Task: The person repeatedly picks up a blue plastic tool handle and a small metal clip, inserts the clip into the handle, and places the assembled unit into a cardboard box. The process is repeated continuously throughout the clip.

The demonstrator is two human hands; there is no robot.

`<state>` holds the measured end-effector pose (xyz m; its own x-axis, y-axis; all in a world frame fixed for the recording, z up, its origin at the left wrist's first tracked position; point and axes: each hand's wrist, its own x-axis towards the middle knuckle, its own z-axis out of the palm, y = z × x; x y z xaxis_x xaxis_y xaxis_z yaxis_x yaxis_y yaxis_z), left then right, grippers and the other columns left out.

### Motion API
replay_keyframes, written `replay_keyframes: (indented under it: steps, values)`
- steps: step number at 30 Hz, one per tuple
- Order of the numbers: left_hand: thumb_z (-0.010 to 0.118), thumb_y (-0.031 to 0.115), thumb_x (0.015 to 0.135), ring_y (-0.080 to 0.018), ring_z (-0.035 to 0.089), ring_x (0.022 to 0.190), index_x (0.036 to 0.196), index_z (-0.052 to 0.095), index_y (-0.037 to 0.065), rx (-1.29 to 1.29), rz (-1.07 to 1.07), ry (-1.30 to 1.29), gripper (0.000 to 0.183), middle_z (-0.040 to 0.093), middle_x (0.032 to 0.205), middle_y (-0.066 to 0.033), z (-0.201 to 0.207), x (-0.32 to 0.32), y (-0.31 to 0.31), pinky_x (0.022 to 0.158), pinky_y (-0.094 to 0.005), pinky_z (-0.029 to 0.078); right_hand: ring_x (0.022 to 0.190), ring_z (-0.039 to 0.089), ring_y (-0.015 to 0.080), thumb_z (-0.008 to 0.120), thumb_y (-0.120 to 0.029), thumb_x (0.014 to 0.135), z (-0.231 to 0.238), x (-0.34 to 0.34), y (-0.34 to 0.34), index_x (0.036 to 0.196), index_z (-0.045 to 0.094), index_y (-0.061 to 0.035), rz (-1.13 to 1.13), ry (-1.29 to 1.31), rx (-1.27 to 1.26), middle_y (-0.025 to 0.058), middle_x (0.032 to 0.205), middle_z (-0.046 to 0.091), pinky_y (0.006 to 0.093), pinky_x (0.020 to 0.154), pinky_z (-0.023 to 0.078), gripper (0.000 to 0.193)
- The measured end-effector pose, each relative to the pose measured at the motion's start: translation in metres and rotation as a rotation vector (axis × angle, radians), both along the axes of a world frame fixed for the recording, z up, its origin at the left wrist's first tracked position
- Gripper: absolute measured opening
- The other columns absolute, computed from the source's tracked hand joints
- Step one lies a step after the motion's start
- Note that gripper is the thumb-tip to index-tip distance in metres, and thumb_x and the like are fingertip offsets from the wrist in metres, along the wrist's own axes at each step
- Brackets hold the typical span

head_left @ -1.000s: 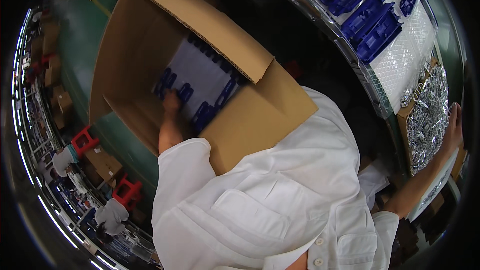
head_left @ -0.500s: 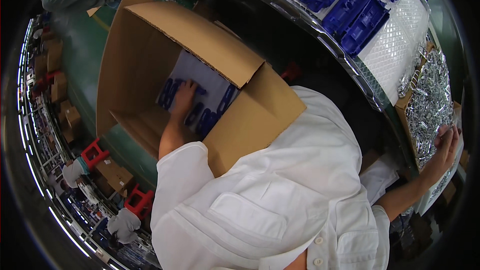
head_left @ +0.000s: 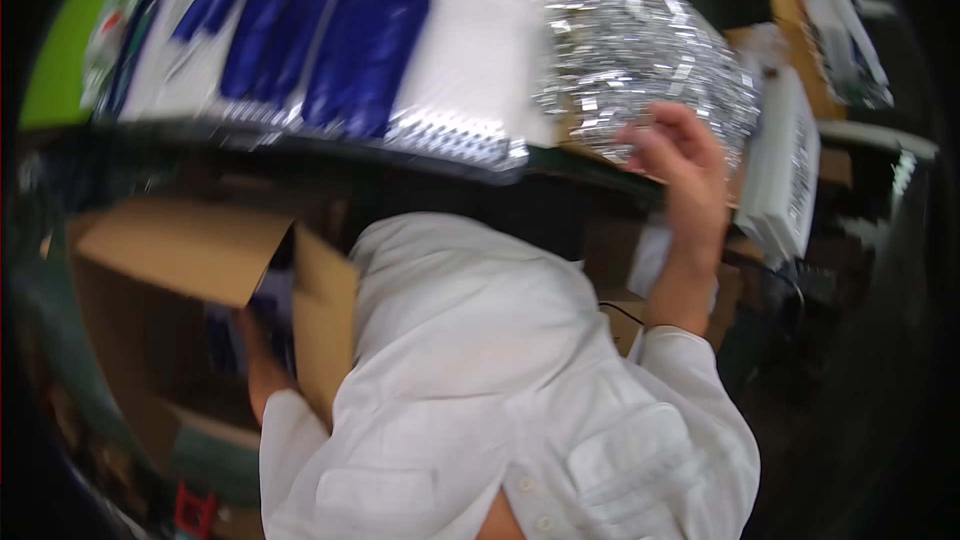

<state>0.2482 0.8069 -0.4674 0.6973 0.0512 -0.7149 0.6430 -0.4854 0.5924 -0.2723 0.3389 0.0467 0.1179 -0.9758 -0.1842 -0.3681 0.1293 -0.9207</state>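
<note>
At the left, my left hand (head_left: 252, 335) reaches down into an open cardboard box (head_left: 190, 250). Blue plastic parts (head_left: 225, 340) lie inside it, close to that hand. Box flap and motion blur hide its fingers, so its grip does not show. Over a heap of small shiny metal pieces (head_left: 645, 45) at the upper right hovers my right hand (head_left: 685, 155). Its fingers are bent in toward the thumb as in a pinch. Anything between those fingertips is too small and blurred to make out.
Along the far side runs a worktop (head_left: 460, 60) with a white quilted covering and a metal-trimmed edge. Rows of long blue plastic housings (head_left: 365, 50) lie on it. A white stack (head_left: 785, 165) stands right of the metal heap. A red stool (head_left: 193, 510) is at the lower left.
My view has swung right, so the worktop and metal heap now sit more centrally. My right hand has come over the heap with its fingers bent. My left hand is still in the box.
</note>
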Motion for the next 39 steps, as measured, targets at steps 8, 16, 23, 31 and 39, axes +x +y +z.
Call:
replay_keyframes:
  steps: [8, 16, 23, 31, 39]
  values:
    - [0.063, 0.044, 0.098, -0.0264, 0.062, 0.091, 0.117, 0.069, 0.002, -0.25, 0.326, -0.11, 0.047, 0.066, 0.107, -0.0151, 0.118, 0.012, -0.019, 0.079, -0.0428, 0.054, 0.083, 0.07, 0.013, 0.065, 0.0, 0.099, -0.007, -0.014, -0.007, 0.111, 0.062, 0.004, 0.086, -0.316, 0.148, 0.0122, 0.098, 0.074, 0.0239, 0.073, 0.056, 0.013]
    - [0.048, 0.034, 0.107, -0.0176, 0.06, 0.104, 0.143, 0.051, 0.0, -0.833, 0.155, -0.748, 0.05, 0.062, 0.122, -0.0091, 0.42, -0.062, -0.126, 0.085, -0.0336, 0.054, 0.09, 0.064, 0.01, 0.061, 0.004, 0.098, -0.009, -0.03, -0.008, 0.112, 0.067, 0.0015, 0.181, -0.318, -0.011, 0.0062, 0.104, 0.068, 0.0238, 0.072, 0.05, 0.016]
    - [0.046, 0.036, 0.11, -0.0169, 0.065, 0.082, 0.155, 0.041, 0.004, -1.248, -0.459, 0.071, 0.055, 0.061, 0.121, -0.0125, 0.502, -0.207, -0.272, 0.064, -0.0306, 0.057, 0.093, 0.065, 0.0147, 0.063, 0.015, 0.089, -0.008, -0.025, 0.006, 0.108, 0.072, 0.0022, 0.185, -0.243, -0.313, 0.01, 0.106, 0.067, 0.0258, 0.081, 0.052, 0.024]
    - [0.047, 0.034, 0.107, -0.0166, 0.062, 0.063, 0.146, 0.049, 0.001, -1.089, -1.018, 0.597, 0.052, 0.065, 0.101, -0.0176, 0.486, -0.295, -0.366, 0.058, -0.0271, 0.052, 0.085, 0.068, 0.0175, 0.073, 0.015, 0.081, 0.015, -0.023, 0.02, 0.103, 0.073, 0.0024, 0.196, -0.329, -0.493, 0.01, 0.097, 0.071, 0.0282, 0.076, 0.054, 0.026]
    - [0.046, 0.002, 0.098, -0.0087, 0.06, 0.069, 0.147, 0.048, -0.002, -1.052, -1.189, 0.45, 0.049, 0.067, 0.103, -0.0106, 0.481, -0.317, -0.363, 0.061, -0.0245, 0.049, 0.096, 0.067, 0.0278, 0.078, 0.006, 0.079, 0.026, 0.005, 0.032, 0.093, 0.072, -0.0019, 0.26, 0.065, -0.603, 0.0148, 0.107, 0.068, 0.0353, 0.079, 0.053, 0.017]
